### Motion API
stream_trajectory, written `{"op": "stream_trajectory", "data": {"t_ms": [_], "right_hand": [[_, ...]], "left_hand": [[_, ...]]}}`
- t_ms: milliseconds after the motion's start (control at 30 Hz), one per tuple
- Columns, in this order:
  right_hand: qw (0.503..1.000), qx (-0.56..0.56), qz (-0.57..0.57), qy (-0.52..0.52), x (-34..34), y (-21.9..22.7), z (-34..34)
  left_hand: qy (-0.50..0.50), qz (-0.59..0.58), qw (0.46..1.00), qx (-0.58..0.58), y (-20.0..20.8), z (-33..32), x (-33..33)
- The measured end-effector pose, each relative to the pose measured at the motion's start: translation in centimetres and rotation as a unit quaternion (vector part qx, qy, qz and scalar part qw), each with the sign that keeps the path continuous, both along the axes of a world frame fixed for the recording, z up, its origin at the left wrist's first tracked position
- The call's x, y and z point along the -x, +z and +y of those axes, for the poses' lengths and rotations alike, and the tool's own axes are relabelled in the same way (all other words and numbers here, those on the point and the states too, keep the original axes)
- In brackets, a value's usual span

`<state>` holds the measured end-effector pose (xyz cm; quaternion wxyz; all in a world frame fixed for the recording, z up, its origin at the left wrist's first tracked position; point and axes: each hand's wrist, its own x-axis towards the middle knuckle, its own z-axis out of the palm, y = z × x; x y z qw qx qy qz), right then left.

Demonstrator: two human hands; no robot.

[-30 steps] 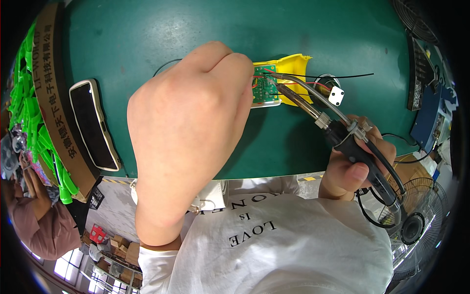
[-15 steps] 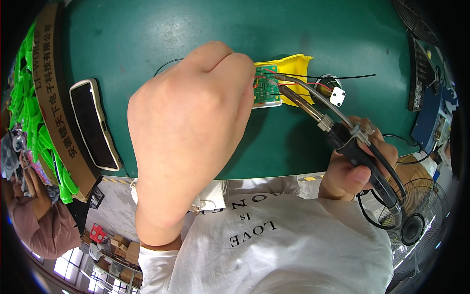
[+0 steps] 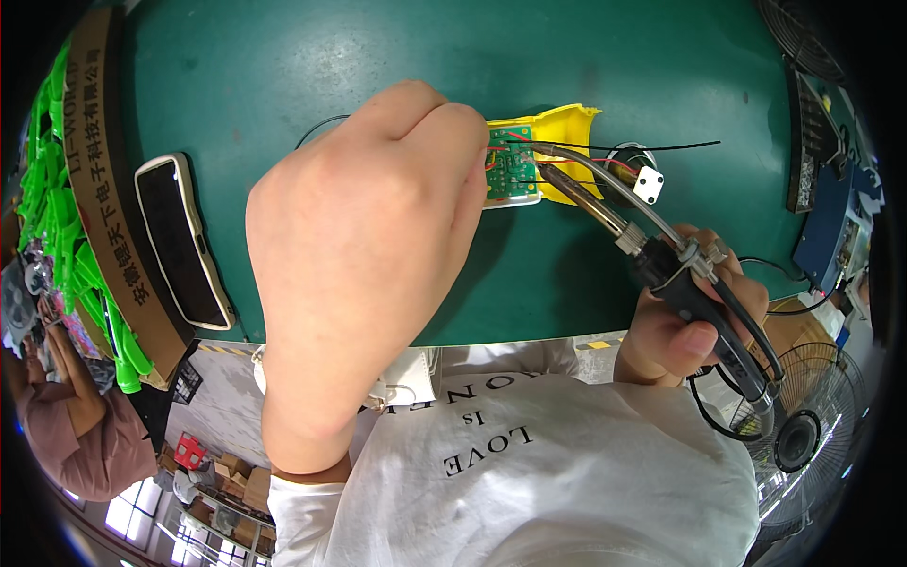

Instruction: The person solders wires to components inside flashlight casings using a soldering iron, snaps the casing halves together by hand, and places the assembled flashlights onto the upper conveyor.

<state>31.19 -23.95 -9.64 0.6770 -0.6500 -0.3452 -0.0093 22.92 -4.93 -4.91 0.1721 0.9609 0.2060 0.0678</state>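
Note:
My left hand (image 3: 364, 255) fills the middle of the view, fist closed, its fingertips pressed against the left side of a small green circuit board (image 3: 511, 170). What the fingers pinch is hidden behind the hand. The board lies in a yellow plastic shell (image 3: 565, 128) on the green table mat (image 3: 283, 66), with red and black wires running over it. My right hand (image 3: 682, 321) grips the black handle of a soldering iron (image 3: 675, 274). Its metal tip (image 3: 546, 173) rests on the board's right edge. A small round part with a white square tab (image 3: 647, 183) lies just right of the shell.
A dark phone in a pale case (image 3: 179, 241) lies on the mat at left. Beside it stands a cardboard box (image 3: 104, 189) with green plastic parts (image 3: 47, 189). Blue equipment (image 3: 831, 227) sits at the right edge; a floor fan (image 3: 803, 435) and another person (image 3: 66, 425) are below.
The soldering iron and my right hand shifted very slightly; its tip stays at the board. My left hand has not moved.

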Motion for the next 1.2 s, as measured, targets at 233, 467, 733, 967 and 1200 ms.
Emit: {"op": "stream_trajectory", "data": {"t_ms": [233, 467, 733, 967, 1200], "right_hand": [[0.998, -0.01, -0.015, -0.056, -0.1, 0.2, 0.3], [0.998, 0.001, -0.018, -0.067, -0.4, 0.6, 0.2], [0.996, -0.02, 0.037, -0.075, -0.1, 1.2, 0.7], [0.993, -0.045, 0.088, -0.069, -0.1, 1.2, 0.5], [0.987, -0.123, 0.09, 0.048, -0.9, 0.6, -0.8]], "left_hand": [[0.004, -0.002, 1.0, -0.002, 0.3, -0.1, 0.0], [0.001, -0.003, 1.0, -0.002, 0.4, -0.3, 0.2], [0.013, -0.121, 0.993, 0.008, 1.2, -0.6, 1.3], [0.195, -0.201, 0.956, 0.089, 2.5, 0.1, 5.4], [0.042, -0.315, 0.876, 0.362, -0.2, 0.5, 6.0]]}}
